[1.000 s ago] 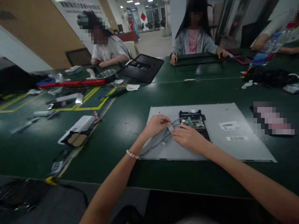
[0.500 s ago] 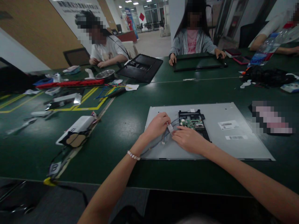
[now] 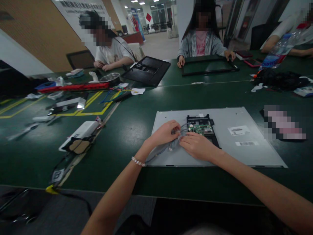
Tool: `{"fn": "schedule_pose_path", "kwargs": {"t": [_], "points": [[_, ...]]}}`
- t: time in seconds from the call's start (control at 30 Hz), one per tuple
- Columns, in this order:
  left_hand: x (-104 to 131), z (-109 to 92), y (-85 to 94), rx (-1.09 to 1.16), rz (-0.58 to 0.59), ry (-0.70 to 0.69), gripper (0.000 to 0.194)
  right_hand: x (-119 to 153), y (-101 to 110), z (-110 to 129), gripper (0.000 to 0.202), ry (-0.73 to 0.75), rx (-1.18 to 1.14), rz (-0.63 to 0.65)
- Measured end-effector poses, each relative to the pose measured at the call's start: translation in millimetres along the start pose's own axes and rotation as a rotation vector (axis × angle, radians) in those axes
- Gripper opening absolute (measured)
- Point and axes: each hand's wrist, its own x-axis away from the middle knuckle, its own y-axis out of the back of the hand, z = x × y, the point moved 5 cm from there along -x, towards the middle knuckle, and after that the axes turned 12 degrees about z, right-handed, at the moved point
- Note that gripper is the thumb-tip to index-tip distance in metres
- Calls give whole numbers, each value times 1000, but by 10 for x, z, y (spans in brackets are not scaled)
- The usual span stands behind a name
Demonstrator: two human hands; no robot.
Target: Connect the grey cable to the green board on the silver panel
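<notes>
A grey metal panel (image 3: pixel 244 130) lies on the green table in front of me. A black frame with a green circuit board (image 3: pixel 200 129) sits on its middle. Grey cables (image 3: pixel 162 150) run from the board's left side toward the panel's lower left. My left hand (image 3: pixel 167 133) is closed at the cables, its fingertips pinching them. Close against it, my right hand (image 3: pixel 198 146) has its fingers bent together on the same cable bundle, just below and left of the board. Whatever small piece lies between the fingertips is mostly hidden.
A white power strip-like block (image 3: pixel 84 132) with a cable lies at the left. Across the table are a black cover (image 3: pixel 148 70), a black frame (image 3: pixel 207 72) held by a person, a bottle (image 3: pixel 275 54) and black plastic (image 3: pixel 278 80). A blurred pink object (image 3: pixel 283 125) lies right.
My left hand has shifted slightly down and right, and the white piece seen between my fingertips is now mostly covered. My right hand has hardly moved.
</notes>
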Motion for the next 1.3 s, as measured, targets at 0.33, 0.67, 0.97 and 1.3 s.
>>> {"fn": "schedule_pose_path", "kwargs": {"t": [0.33,0.67,0.97,1.3], "points": [[21,106,2,29,18,19,19,-2,16,16,26,-11,-54,35],[10,205,8,96,-4,37,19,4,47,28,22,7,-72,73],[9,190,36,1,-41,23,23,-1,103,27,18,34,-65,103],[279,394,508,68,-540,386,28,988,687,-1125,49,-778,-219,-88]]}}
